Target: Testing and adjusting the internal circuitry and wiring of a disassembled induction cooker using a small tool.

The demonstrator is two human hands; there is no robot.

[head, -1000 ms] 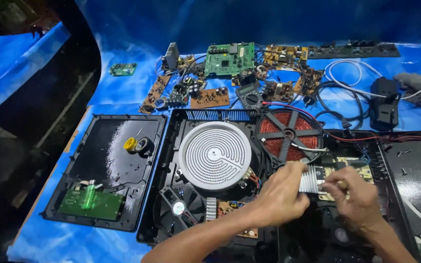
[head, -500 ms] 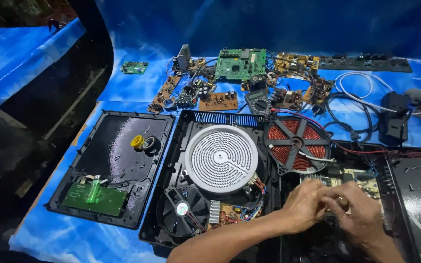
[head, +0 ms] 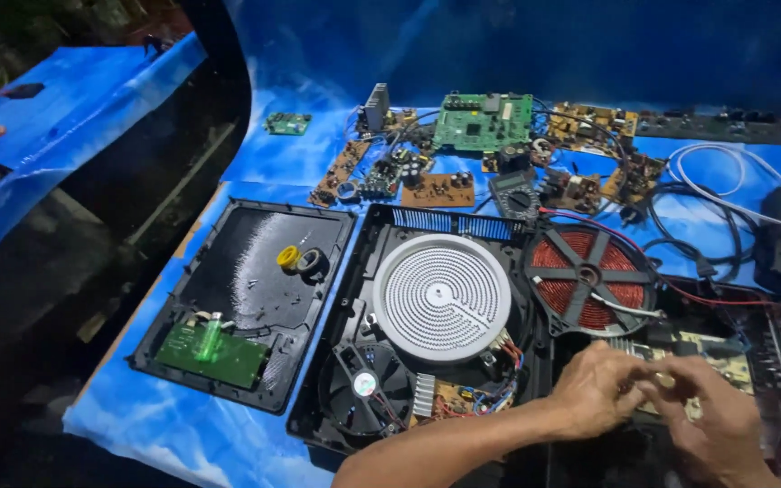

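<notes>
Blue tabletop, opened cooker point(head: 345, 425). Left hand point(head: 600, 390) and right hand point(head: 711, 417) touching, fingertips pinched on small part, over board point(head: 714, 351) right of white coil point(head: 442, 298); left hand nearer coil.

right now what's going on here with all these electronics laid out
A person is bent over an opened black two-burner cooktop housing on a blue plastic sheet. The left hand and right hand meet over the circuit board below the red copper induction coil; what the fingers pinch is too blurred to tell. Beside them sit the white round spiral heating plate and a small black fan. Loose circuit boards lie behind.
</notes>
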